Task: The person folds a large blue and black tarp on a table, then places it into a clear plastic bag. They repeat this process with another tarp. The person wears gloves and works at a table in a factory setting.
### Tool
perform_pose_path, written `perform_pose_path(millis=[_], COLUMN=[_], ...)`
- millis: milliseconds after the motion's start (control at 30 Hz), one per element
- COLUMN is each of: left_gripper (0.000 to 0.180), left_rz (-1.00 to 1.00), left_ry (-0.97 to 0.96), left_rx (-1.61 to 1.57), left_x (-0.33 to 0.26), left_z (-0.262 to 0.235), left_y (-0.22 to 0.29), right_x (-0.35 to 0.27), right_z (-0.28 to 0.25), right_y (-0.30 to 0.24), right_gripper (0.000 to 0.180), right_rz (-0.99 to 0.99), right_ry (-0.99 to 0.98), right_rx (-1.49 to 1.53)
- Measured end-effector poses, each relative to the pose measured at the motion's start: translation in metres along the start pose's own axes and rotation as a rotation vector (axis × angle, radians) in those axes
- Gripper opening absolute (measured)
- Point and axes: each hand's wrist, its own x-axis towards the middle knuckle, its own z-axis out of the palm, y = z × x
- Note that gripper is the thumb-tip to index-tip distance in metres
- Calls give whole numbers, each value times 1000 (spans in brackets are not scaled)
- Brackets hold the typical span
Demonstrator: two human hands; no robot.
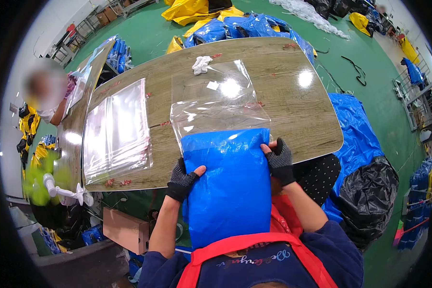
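A folded blue plastic tarp [228,192] lies between my hands, over the table's near edge and down toward my lap. My left hand [182,181], in a black fingerless glove, grips its left side with the thumb on top. Gloved the same way, my right hand [279,162] holds its upper right corner, thumb and fingers closed round the edge. At the tarp's far end lies a clear plastic bag [201,115], flat on the table; whether the tarp's edge is inside the bag or against it, I cannot tell. The fingers beneath the tarp are hidden.
On the wood-patterned table [293,110] lie a stack of clear bags [115,129] and a crumpled white glove [202,65]. A small white fan [57,187] is at the left edge. Blue sheeting [355,125] and a black bag [369,192] stand right. Another person [48,93] works at left.
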Motion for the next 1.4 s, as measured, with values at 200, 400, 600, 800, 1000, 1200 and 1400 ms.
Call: perform_pose_path(millis=[200, 400, 600, 800, 1000, 1200, 1400], left_gripper=[51, 51, 56, 72, 73, 53, 66], left_rz=[-174, -149, -411, 763, 590, 713, -229], left_ry=[159, 282, -6, -131, -127, 218, -175], left_rx=[55, 66, 1219, 1200, 962, 614, -377], left_x=[-18, -33, -27, -7, -4, 7, 7], left_z=[0, 10, 22, 47, 57, 34, -8], left_y=[-23, -31, 74, 33, 4, -4, -15], right_x=[-58, -54, -9, -22, 1, 41, -84], right_z=[-1, -47, -92, 12, 2, -26, -42], right_y=[8, 0, -80, -70, -43, -24, -3], right_gripper=[19, 16, 28, 64, 42, 60, 82], right_rz=[-208, -271, -286, -683, -227, 466, 369], right_ry=[104, -280, -358, -450, -432, -460, -718], right_rx=[-197, -326, -958, -710, -285, 610, 420])
